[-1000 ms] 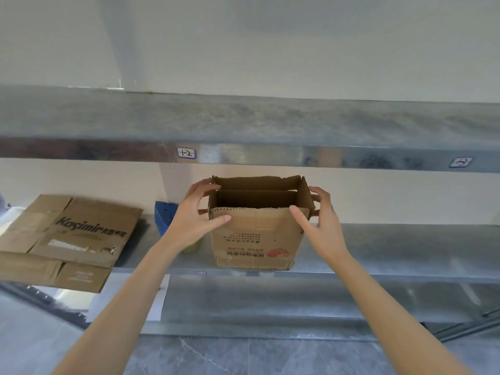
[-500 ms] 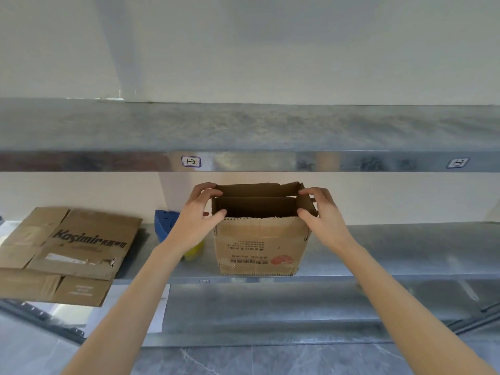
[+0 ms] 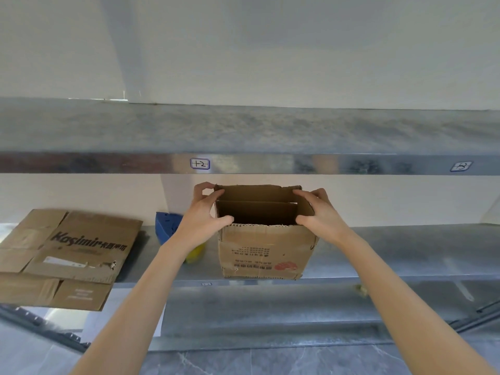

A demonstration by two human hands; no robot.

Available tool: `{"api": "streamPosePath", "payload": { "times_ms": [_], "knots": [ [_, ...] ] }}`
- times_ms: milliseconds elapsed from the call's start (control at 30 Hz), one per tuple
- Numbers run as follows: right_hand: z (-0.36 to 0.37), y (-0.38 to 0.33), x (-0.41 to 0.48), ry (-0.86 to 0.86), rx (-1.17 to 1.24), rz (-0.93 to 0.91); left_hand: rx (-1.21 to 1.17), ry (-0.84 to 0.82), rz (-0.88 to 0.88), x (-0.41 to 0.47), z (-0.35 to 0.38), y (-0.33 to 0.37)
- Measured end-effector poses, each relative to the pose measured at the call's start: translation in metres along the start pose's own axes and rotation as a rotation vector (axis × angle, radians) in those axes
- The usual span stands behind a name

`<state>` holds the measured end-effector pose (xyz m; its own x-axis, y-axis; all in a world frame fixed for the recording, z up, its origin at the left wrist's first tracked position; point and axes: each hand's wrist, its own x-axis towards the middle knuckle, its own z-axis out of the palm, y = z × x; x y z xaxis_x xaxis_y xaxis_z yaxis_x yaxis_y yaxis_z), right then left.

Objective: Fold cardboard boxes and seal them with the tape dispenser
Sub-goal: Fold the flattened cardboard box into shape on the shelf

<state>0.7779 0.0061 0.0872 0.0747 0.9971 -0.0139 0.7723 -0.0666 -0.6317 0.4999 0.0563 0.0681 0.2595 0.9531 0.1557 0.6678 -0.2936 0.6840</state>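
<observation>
Galvanised steel forms the shelf [image 3: 405, 253], and the cardboard box [image 3: 265, 250] stands upright at its near edge, top open. The left hand [image 3: 201, 215] and right hand [image 3: 320, 212] clamp the box's left and right top edges, thumbs near and fingers curled over, probably squaring the walls before the flaps fold in. A flattened carton [image 3: 67, 247] lies to the left, overhanging the edge. Behind the left hand sit a blue object [image 3: 167, 226] and something yellow [image 3: 195, 253]; I cannot identify either.

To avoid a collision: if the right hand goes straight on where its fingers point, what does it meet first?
Probably the cardboard box: the right hand holds its right flap, fingers pointing left across the open mouth toward the left hand. Depth is unclear.
</observation>
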Motion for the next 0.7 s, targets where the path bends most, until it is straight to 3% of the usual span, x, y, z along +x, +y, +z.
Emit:
{"api": "streamPosePath", "payload": {
  "times_ms": [233,500,700],
  "knots": [
    [0.011,-0.002,0.004,0.001,-0.014,-0.044,-0.065,0.011,0.032,-0.005,0.009,-0.005],
    [0.010,0.004,-0.005,-0.047,0.275,-0.040,-0.196,-0.117,0.051,-0.012,0.012,-0.009],
    [0.000,0.007,-0.010,-0.130,0.297,-0.013,-0.129,-0.237,0.064,-0.018,0.023,-0.013]
  ]
}}
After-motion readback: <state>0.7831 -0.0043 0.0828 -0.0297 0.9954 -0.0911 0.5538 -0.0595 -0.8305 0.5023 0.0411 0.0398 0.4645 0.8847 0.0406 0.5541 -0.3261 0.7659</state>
